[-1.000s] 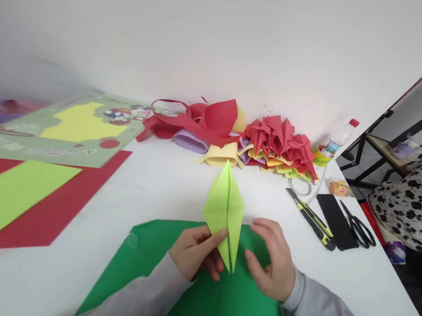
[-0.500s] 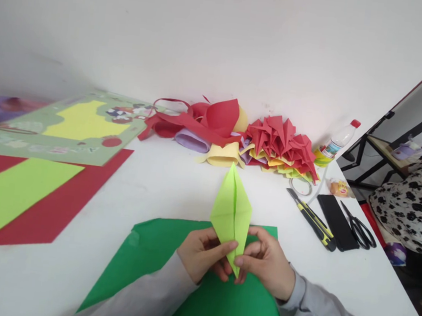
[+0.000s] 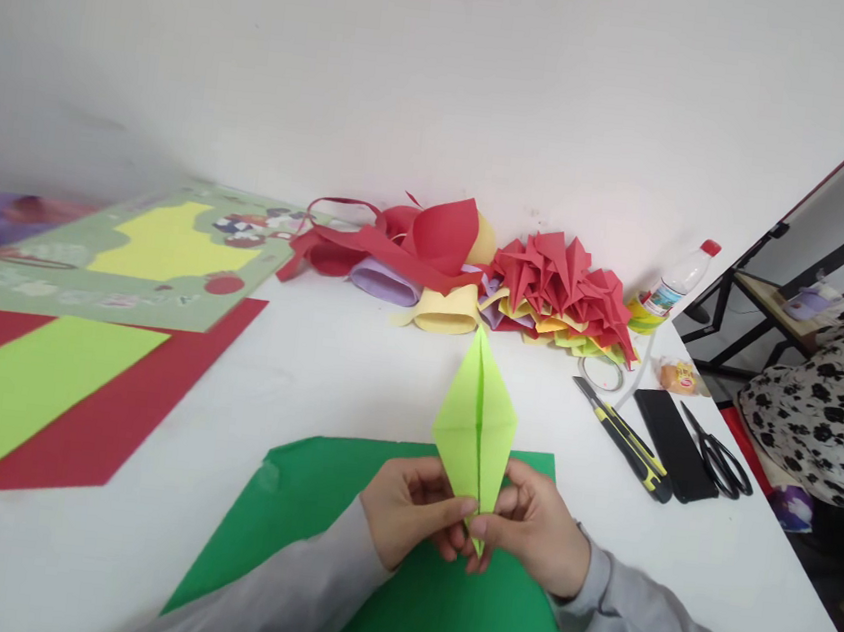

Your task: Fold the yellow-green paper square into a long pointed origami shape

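A lime-green folded paper [image 3: 477,412], shaped like a long diamond with a slit down its middle, is held upright over the green sheet [image 3: 406,616]. My left hand [image 3: 416,512] pinches its lower left side, thumb in front and fingers behind. Its lower tip is between the thumb and fingers of my right hand [image 3: 531,529]. Both thumbs nearly meet at the lower part of the paper. Some fingers are hidden behind it.
Red folded shapes [image 3: 553,280] and curled paper scraps [image 3: 430,241] lie along the wall. On the right are a bottle [image 3: 670,287], a cutter [image 3: 627,443], a black case [image 3: 672,443] and scissors [image 3: 716,458]. Red and lime sheets [image 3: 43,397] and a printed board [image 3: 149,257] lie left.
The folded paper has shifted slightly right and stands straighter. My left hand has moved a little right with it, its thumb now nearer my right thumb.
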{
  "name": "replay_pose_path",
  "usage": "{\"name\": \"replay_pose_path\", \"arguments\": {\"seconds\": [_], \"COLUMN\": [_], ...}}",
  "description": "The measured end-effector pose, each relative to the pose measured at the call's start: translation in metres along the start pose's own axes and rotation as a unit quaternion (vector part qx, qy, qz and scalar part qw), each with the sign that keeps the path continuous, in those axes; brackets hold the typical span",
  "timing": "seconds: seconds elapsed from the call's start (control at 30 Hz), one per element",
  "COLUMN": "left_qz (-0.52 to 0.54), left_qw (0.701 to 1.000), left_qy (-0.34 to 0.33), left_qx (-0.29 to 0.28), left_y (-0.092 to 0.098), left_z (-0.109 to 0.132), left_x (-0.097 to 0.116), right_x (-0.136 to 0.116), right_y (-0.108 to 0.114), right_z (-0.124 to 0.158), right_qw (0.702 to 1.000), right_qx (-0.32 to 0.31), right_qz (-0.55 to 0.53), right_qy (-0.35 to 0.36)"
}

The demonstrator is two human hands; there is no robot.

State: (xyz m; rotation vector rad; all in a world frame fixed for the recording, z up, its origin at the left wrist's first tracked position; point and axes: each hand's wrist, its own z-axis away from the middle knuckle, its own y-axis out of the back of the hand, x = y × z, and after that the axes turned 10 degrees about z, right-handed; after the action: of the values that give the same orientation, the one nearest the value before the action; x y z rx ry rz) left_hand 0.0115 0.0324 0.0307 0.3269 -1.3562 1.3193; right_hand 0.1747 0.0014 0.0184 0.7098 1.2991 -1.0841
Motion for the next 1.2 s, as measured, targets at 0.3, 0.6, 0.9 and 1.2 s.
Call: {"name": "replay_pose_path", "arguments": {"seconds": [0.3, 0.6, 0.9, 1.2], "left_qz": [-0.04, -0.011, -0.063, -0.042], "left_qw": [0.999, 1.0, 0.998, 0.998], "left_qy": [0.002, 0.001, 0.028, 0.04], "left_qx": [0.005, 0.029, -0.004, -0.015], "left_y": [0.0002, 0.0052, 0.0012, 0.0053], "left_z": [0.0006, -0.0032, 0.0038, 0.0], "left_x": [-0.0033, 0.0018, -0.0005, 0.0004], "right_x": [0.0019, -0.0051, 0.0007, -0.0045], "right_y": [-0.0016, -0.0044, 0.0018, -0.0008], "right_z": [0.0007, 0.0035, 0.0004, 0.005], "right_qw": [1.0, 0.999, 0.992, 0.991], "right_qx": [-0.01, -0.041, 0.123, 0.128], "right_qz": [0.008, 0.012, 0.032, 0.036], "right_qy": [-0.002, 0.013, 0.023, 0.008]}}
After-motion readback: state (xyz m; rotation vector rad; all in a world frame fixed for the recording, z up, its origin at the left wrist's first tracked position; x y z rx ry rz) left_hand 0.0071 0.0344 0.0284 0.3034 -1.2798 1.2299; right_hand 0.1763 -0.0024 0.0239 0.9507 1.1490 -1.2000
